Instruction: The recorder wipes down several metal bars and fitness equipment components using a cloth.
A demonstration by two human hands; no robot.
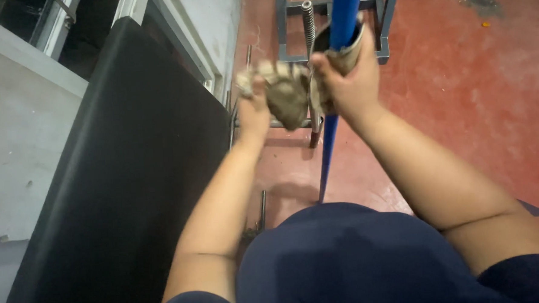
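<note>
- The red floor point(479, 100) fills the right side of my view, and the blue pole point(342, 15) stands on it, rising steeply toward the camera; I place everything else from that pole.
- Left of the pole a big black panel point(126, 188) leans along the grey wall.
- Behind the pole sits a grey metal frame point(285, 29), with a threaded steel rod point(308, 22) just beside the pole's left edge.
- My right hand point(351, 84) is closed around the pole, pressing a worn strip of abrasive sheet point(347, 54) against it.
- My left hand point(252, 107), just left of the pole, is clenched on a crumpled dirty rag point(286, 93).
- I judge the pole stiff, smooth and likely slippery, best gripped through the sheet; the rag is soft, light and bunches anywhere.
</note>
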